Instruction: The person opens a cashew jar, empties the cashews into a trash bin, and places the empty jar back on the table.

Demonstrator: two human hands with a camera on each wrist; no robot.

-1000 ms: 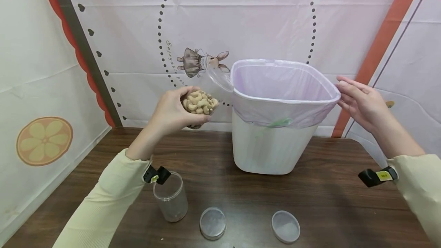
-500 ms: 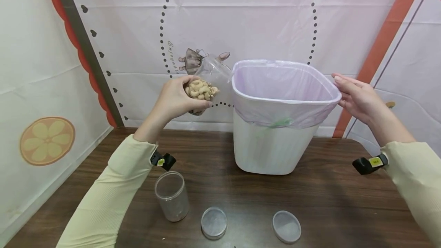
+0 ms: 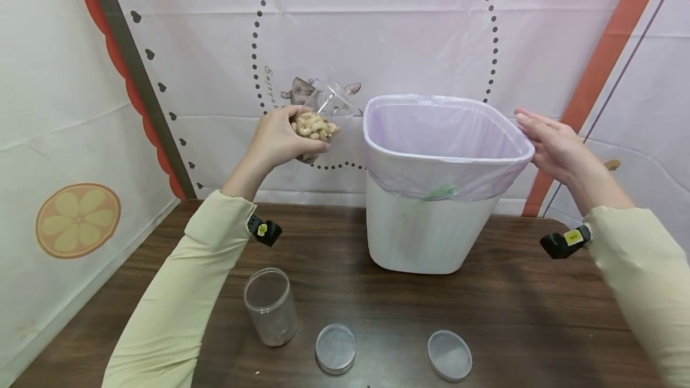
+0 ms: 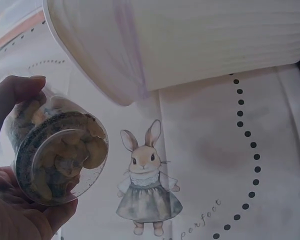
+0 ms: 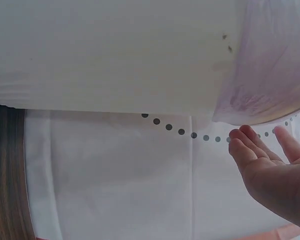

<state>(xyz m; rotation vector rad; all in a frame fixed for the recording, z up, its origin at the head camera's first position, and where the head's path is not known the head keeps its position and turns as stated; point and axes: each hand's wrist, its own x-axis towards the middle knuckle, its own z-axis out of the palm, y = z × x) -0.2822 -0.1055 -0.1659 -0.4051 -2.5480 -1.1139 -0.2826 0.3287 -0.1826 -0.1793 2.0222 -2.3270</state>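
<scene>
My left hand (image 3: 277, 136) grips a clear plastic jar (image 3: 330, 100) around its lower part and holds it tilted in the air, mouth up and to the right. Cashews (image 3: 315, 127) fill the jar's bottom end; its base (image 4: 65, 162) faces the left wrist camera. Just right of the jar stands a white trash bin (image 3: 420, 232), lined with a pale purple bag (image 3: 447, 181) folded over the rim. Beside the bin's right rim is my right hand (image 3: 557, 142), fingers extended and fingertips right at the edge; the right wrist view shows these fingers (image 5: 245, 150) just under the liner.
On the brown table (image 3: 528, 322), a second clear jar (image 3: 272, 310) stands upright without a lid, in front of my left forearm. Two round clear lids lie nearby, a left lid (image 3: 336, 349) and a right lid (image 3: 450, 355). A printed cloth (image 3: 420, 47) hangs behind.
My left hand has raised the jar of cashews and tilted it more upright, its mouth moving up and away from the bin's rim. My right hand has shifted slightly up and left along the rim.
</scene>
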